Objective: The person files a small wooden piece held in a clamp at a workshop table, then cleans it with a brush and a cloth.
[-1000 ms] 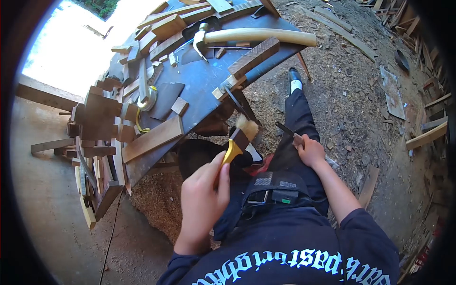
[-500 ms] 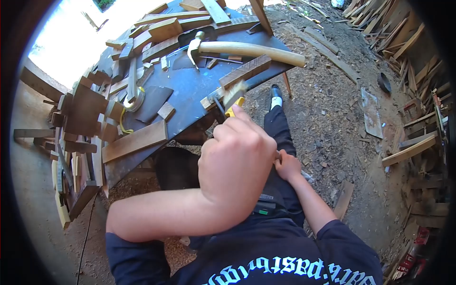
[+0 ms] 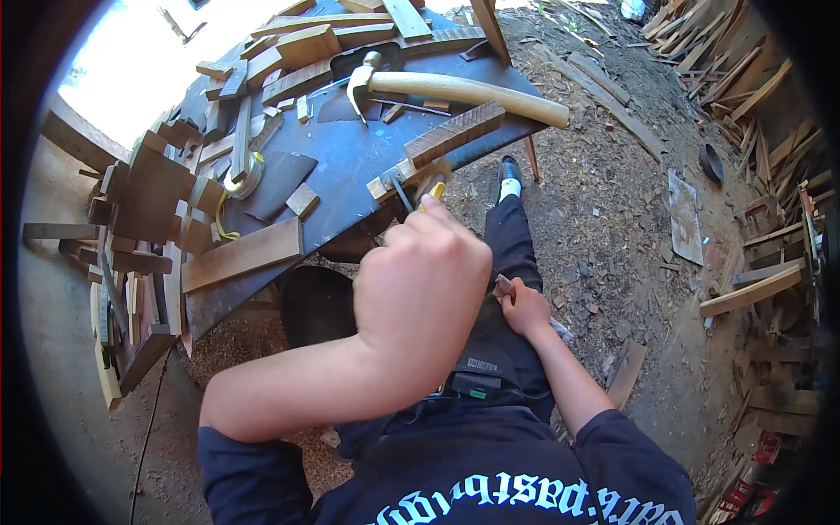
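My left hand (image 3: 424, 271), raised in front of my chest, is closed round the yellow handle of a brush (image 3: 437, 190). The brush head is smeared by motion beside the table edge. Close ahead of it, a metal clamp (image 3: 395, 179) sits against a small wood block (image 3: 379, 187). A rough-sawn piece of wood (image 3: 455, 134) lies just beyond. Low over my thigh, my right hand (image 3: 527, 308) has its fingers closed, and a small brownish-grey end (image 3: 502, 284) sticks out of them; I cannot tell what it is.
A claw hammer (image 3: 464, 92) lies across the dark table (image 3: 341, 188). Wood offcuts (image 3: 302, 52) crowd its far side. A tape measure (image 3: 248, 178) and a plank (image 3: 245, 255) are at the left. Scrap wood (image 3: 752, 87) is stacked at the right, above ground littered with chips (image 3: 604, 192).
My left hand has moved slightly left and down with the brush, whose bristles are now blurred. The end held in my right hand shows more. The view has shifted a little.
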`<state>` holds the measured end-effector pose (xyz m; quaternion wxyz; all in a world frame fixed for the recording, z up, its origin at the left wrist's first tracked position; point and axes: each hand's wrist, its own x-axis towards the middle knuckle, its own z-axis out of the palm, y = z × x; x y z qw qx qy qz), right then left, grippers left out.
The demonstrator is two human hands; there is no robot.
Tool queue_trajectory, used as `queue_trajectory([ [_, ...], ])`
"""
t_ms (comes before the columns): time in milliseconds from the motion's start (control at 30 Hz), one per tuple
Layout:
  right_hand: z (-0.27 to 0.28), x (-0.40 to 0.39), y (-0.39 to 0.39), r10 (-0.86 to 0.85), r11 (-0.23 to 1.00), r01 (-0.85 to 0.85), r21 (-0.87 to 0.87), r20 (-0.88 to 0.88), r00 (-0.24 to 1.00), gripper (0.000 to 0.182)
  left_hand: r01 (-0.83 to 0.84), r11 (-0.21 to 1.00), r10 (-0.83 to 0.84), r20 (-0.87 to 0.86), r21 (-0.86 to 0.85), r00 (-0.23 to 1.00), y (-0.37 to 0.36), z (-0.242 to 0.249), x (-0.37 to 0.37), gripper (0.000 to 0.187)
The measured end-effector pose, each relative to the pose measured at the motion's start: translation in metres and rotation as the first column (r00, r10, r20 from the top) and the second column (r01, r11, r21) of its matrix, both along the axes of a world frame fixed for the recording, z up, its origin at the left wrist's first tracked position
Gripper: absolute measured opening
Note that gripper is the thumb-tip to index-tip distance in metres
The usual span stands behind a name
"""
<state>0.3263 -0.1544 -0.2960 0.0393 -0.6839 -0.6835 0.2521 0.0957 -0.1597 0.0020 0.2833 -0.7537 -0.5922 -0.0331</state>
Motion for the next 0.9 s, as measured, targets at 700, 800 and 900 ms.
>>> queue_trajectory([
  [700, 0.0, -0.004, 0.005, -0.065, 0.987, 0.083, 0.137, -0.135, 0.989, 0.033, -0.134, 0.986, 0.1, -0.282, -0.103, 0.954, 0.021, -0.032, 0.064, 0.012],
  [800, -0.001, -0.001, 0.006, -0.06, 0.998, 0.061, 0.003, -0.062, 0.996, 0.037, 0.178, 0.981, -0.182, -0.037, -0.081, 0.983, 0.022, -0.04, 0.042, 0.016],
  [900, -0.009, 0.004, 0.004, -0.034, 0.999, 0.034, -0.037, 0.016, 0.999, 0.029, 0.2, 0.979, -0.199, 0.026, -0.043, 0.98, 0.0, -0.032, 0.03, 0.015],
])
